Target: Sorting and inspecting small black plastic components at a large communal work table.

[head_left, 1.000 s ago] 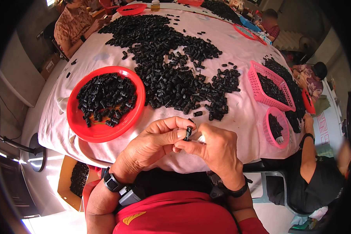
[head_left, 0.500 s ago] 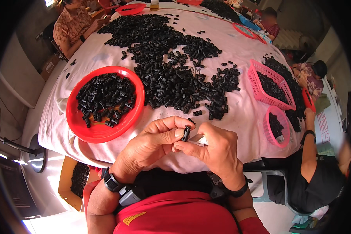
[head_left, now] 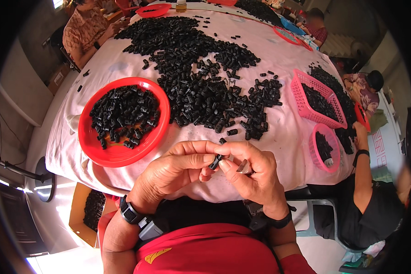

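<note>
A: Where is the piece?

B: Small black part [head_left: 215, 161], raised over the near side of the desk [head_left: 278, 130], between the two hands, tilted. Far of it, a big heap of like parts [head_left: 201, 98]. Left, a red tray [head_left: 165, 119] with more of them. Right, a pink basket [head_left: 322, 121], also with black pieces.

A: State of the grip?

B: Left hand [head_left: 178, 163]: closed, thumb and forefinger pinching the black part. Right hand [head_left: 255, 179]: closed too, thumb tip at the part's right side, a shiny flat piece [head_left: 244, 166] held in among the fingers. What kind of piece, cannot tell; the hand covers much of it.

A: How to handle this well?

B: My judgement: the left hand serves as the vice. Firm pinch around the middle, no rolling. Right thumb does the fine work: short, light pressure, along the part rather than across it.

A: Anything to watch?

B: Part looks smooth; a sideways shove could pop it loose. If the shiny flat piece has a sharp edge, best turn that away from the left fingertips. Elbows low, both hands braced together: seems steady.
</note>
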Available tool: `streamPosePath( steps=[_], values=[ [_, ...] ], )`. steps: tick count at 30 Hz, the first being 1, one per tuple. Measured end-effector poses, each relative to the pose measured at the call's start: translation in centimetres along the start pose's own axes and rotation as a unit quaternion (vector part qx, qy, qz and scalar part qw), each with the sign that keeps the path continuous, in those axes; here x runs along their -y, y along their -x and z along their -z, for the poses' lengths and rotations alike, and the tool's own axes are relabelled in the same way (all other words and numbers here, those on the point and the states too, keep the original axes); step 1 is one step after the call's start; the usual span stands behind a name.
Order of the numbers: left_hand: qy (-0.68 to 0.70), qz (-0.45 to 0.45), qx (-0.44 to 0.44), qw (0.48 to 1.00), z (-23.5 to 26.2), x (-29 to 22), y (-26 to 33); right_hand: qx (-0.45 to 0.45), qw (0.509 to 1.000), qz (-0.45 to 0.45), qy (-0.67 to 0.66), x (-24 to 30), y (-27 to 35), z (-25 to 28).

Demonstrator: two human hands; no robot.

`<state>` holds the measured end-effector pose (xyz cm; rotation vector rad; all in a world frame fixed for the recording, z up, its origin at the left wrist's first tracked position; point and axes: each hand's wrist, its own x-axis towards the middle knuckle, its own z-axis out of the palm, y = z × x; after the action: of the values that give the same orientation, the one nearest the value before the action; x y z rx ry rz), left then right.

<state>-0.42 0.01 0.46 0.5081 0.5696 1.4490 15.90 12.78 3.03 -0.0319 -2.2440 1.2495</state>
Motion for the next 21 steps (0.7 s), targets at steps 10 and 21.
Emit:
streamPosePath(
  steps=[10,21],
  values=[
    [-0.183,-0.023,-0.053,0.981,-1.1,-1.0,0.4,-0.01,0.998,-0.058,-0.009,0.7,0.2,-0.2],
    [-0.144,-0.032,-0.028,0.989,-1.3,-1.5,0.7,-0.045,0.996,-0.04,-0.06,0.2,0.4,-0.5]
  ],
)
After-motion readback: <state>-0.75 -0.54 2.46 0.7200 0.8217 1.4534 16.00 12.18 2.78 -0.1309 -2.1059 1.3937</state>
